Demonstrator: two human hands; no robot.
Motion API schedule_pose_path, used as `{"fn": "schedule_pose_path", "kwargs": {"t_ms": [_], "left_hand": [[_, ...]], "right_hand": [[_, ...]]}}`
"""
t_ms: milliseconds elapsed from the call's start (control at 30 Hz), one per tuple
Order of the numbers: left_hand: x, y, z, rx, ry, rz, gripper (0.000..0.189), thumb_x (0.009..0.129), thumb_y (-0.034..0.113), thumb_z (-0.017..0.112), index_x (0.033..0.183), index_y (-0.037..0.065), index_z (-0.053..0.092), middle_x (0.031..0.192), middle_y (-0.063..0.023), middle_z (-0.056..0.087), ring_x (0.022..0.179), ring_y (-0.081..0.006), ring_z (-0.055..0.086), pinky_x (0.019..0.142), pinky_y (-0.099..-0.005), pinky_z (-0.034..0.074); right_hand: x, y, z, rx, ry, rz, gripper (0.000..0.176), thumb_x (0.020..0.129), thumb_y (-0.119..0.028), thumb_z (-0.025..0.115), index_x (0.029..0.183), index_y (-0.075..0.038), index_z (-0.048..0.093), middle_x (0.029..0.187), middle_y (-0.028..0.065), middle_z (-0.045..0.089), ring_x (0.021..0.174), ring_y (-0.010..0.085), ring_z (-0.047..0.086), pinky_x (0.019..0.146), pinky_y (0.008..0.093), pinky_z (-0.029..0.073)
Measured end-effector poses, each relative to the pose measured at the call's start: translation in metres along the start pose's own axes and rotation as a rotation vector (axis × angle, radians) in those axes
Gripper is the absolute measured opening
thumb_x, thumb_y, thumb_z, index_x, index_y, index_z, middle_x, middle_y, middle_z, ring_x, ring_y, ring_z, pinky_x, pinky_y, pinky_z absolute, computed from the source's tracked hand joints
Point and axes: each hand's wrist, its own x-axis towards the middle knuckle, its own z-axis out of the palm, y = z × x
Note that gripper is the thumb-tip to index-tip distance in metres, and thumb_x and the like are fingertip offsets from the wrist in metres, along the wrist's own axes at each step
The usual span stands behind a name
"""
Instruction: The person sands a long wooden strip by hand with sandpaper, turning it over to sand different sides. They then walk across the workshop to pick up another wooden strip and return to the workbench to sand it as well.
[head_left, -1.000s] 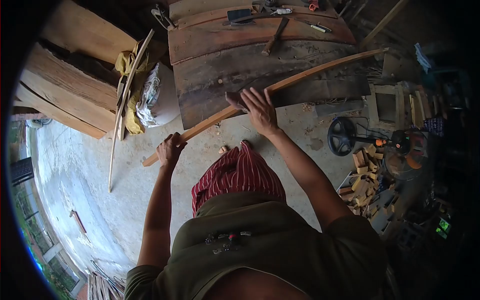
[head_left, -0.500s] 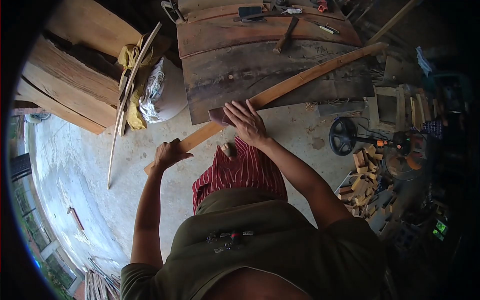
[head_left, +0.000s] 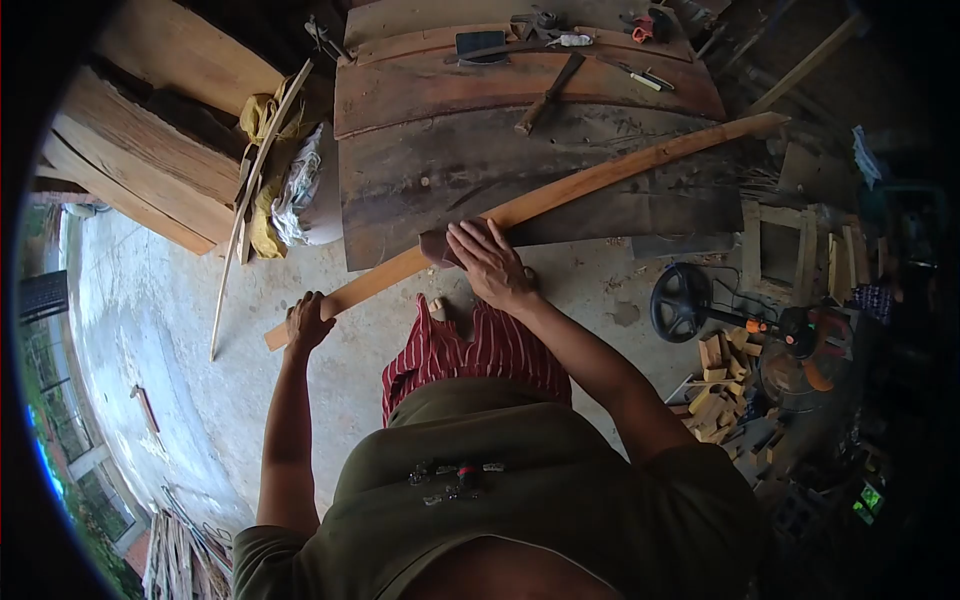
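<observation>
A long, narrow wooden plank slants from the lower left up across the workbench, its near end sticking out past the bench edge. My left hand is closed round the plank close to that near end. Farther along, my right hand presses a dark brown piece of sandpaper onto the plank, fingers laid over the sheet. The sheet bends over the plank's edge, and my palm hides part of it.
A chisel-like tool, a phone and a pale-handled knife lie on the bench. Boards lean at the left beside a thin strip. A black fan-like wheel and wood offcuts occupy the right floor.
My left hand and the plank's near end appear slightly farther left. The view has shifted, so the bench sits a little lower and left. Both hands keep their places on plank and sandpaper.
</observation>
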Motion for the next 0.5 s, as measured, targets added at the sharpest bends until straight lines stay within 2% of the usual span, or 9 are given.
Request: {"fn": "schedule_pose_path", "kwargs": {"t_ms": [67,133,200,267,300,367,400,433,500], "left_hand": [[0.002,0.001,0.005,0.050,-0.039,-0.067,0.048,0.071,0.019,0.079,0.112,0.010,0.057,0.110,-0.0093,0.061,0.109,-0.0316,0.058,0.097,-0.0506,0.043],[0.001,0.002,0.014,0.131,0.094,-0.147,0.054,0.072,0.020,0.080,0.120,0.015,0.053,0.118,-0.0070,0.060,0.118,-0.0294,0.054,0.106,-0.0544,0.034],[0.007,0.011,0.013,0.125,0.033,-0.255,0.058,0.079,0.009,0.067,0.133,0.018,0.046,0.137,-0.0044,0.050,0.133,-0.0299,0.041,0.112,-0.0609,0.024],[0.008,0.017,0.023,0.172,0.080,-0.322,0.071,0.080,0.002,0.055,0.146,0.020,0.036,0.154,-0.0055,0.034,0.143,-0.0316,0.028,0.113,-0.0653,0.018],[0.006,0.025,0.026,0.173,0.078,-0.328,0.071,0.080,0.002,0.055,0.146,0.020,0.036,0.154,-0.0055,0.034,0.143,-0.0316,0.028,0.113,-0.0653,0.018],[0.009,0.046,0.032,-0.030,0.426,-0.536,0.076,0.079,0.006,0.059,0.149,0.020,0.032,0.158,-0.0076,0.028,0.145,-0.0315,0.025,0.112,-0.0668,0.019],[0.011,0.052,0.040,-0.188,0.628,-0.659,0.076,0.080,0.014,0.066,0.148,0.013,0.034,0.154,-0.0151,0.034,0.143,-0.0337,0.029,0.112,-0.0633,0.021],[0.015,0.043,0.047,-0.189,0.628,-0.667,0.076,0.080,0.014,0.066,0.148,0.013,0.034,0.154,-0.0151,0.034,0.143,-0.0337,0.029,0.112,-0.0633,0.021],[0.028,0.014,0.056,-1.061,0.511,-1.186,0.080,0.079,0.027,0.073,0.147,0.004,0.036,0.146,-0.0207,0.043,0.140,-0.0336,0.033,0.114,-0.0568,0.022]], "right_hand": [[-0.003,0.039,-0.016,-0.048,0.012,0.018,0.052,0.089,-0.011,0.055,0.141,-0.008,0.047,0.149,0.0063,0.043,0.140,0.0230,0.036,0.118,0.0526,0.021],[-0.015,0.096,-0.044,-0.141,0.063,0.118,0.054,0.091,-0.014,0.057,0.143,-0.011,0.045,0.151,0.0031,0.041,0.141,0.0216,0.035,0.118,0.0531,0.020],[-0.035,0.170,-0.077,-0.258,0.138,0.289,0.057,0.093,-0.017,0.059,0.147,-0.013,0.040,0.153,0.0015,0.037,0.143,0.0221,0.031,0.117,0.0548,0.019],[-0.055,0.245,-0.099,-0.396,0.187,0.518,0.051,0.097,-0.020,0.050,0.147,-0.014,0.039,0.155,0.0021,0.034,0.145,0.0239,0.028,0.115,0.0589,0.020],[-0.062,0.271,-0.116,-0.423,0.185,0.628,0.049,0.100,-0.021,0.046,0.147,-0.014,0.039,0.155,0.0016,0.034,0.145,0.0244,0.028,0.114,0.0604,0.021],[-0.069,0.311,-0.140,-0.318,0.193,0.807,0.045,0.100,-0.021,0.044,0.144,-0.014,0.043,0.153,0.0042,0.038,0.143,0.0265,0.031,0.113,0.0608,0.024],[-0.073,0.337,-0.139,-0.267,0.274,0.868,0.044,0.100,-0.022,0.044,0.143,-0.012,0.045,0.149,0.0084,0.042,0.141,0.0288,0.035,0.112,0.0598,0.026],[-0.085,0.380,-0.130,-0.032,0.364,0.824,0.045,0.100,-0.027,0.041,0.142,-0.010,0.045,0.145,0.0180,0.045,0.139,0.0316,0.036,0.108,0.0612,0.029],[-0.085,0.385,-0.136,-0.027,0.534,0.723,0.045,0.101,-0.027,0.041,0.143,-0.011,0.045,0.149,0.0125,0.042,0.141,0.0294,0.034,0.110,0.0600,0.028]]}}
